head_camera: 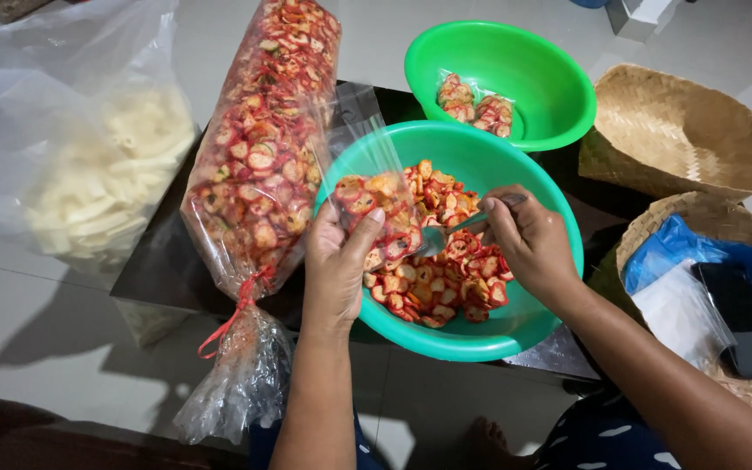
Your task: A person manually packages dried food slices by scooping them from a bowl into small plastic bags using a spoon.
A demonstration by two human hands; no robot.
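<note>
My left hand pinches a small clear bag of red chips over the big green bowl. My right hand grips a spoon, its bowl half hidden behind the bag. My fingers cover the handle's end.

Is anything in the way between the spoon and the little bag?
Nothing visible. The spoon in the right hand sits right at the small clear bag held by the left hand, over the green bowl of red chips.
</note>
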